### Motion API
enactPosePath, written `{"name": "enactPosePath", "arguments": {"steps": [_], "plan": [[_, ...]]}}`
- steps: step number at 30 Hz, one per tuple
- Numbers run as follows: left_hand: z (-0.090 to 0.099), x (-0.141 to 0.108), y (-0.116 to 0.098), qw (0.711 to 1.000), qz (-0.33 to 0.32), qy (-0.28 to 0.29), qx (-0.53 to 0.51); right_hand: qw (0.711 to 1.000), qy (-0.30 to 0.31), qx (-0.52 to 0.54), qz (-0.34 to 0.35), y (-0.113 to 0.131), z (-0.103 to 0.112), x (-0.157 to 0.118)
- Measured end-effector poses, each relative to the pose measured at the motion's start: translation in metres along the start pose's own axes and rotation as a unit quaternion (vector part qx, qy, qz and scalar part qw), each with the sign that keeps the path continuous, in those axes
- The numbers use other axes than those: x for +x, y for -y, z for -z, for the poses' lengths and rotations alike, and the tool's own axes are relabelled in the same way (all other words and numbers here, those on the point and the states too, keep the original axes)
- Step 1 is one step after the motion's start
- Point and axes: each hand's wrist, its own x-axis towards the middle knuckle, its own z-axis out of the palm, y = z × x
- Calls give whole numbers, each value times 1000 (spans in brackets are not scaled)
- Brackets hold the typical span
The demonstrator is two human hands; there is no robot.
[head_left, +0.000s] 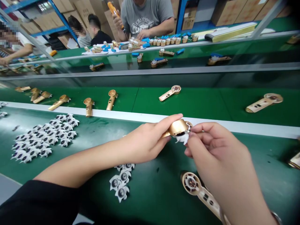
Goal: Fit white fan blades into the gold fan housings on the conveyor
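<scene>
In the middle of the view, my left hand (146,142) grips a gold handheld fan body (178,126) around its round head, thumb on top and fingers below. A white fan blade wheel (183,138) shows at the underside of that head. My right hand (217,156) pinches the wheel at the right side of the head, its fingertips partly hidden. Below my right hand lies another gold fan body (191,183), partly covered by the wrist. Several white blade wheels (122,191) lie beneath my left forearm.
A large group of white blade wheels (44,136) lies at the left. Gold fan bodies (88,107) are spread along the green belt (145,98) beyond a white strip (112,114). Across the line, a person in a grey shirt (146,18) holds an orange tool (113,8).
</scene>
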Motion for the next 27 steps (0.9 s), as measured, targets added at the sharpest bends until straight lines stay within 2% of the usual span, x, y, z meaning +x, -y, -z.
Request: {"name": "enactPosePath", "arguments": {"steps": [5,10,15,20,24,27], "plan": [[-7,-4,6,994,-21,-12,104,997,2,74,-19,0,-5,3],[-7,-7,14,985,-37,-6,170,984,64,152,-68,-10,-12,5],[-7,-10,17,979,-47,5,196,988,43,148,-33,-14,-19,0],[-10,-17,15,985,-30,12,167,990,31,140,4,-10,-20,-3],[14,-8,30,985,16,-48,163,976,115,183,-25,-10,-28,-5],[43,9,68,953,133,-109,249,971,231,53,27,-15,-45,-17]]}}
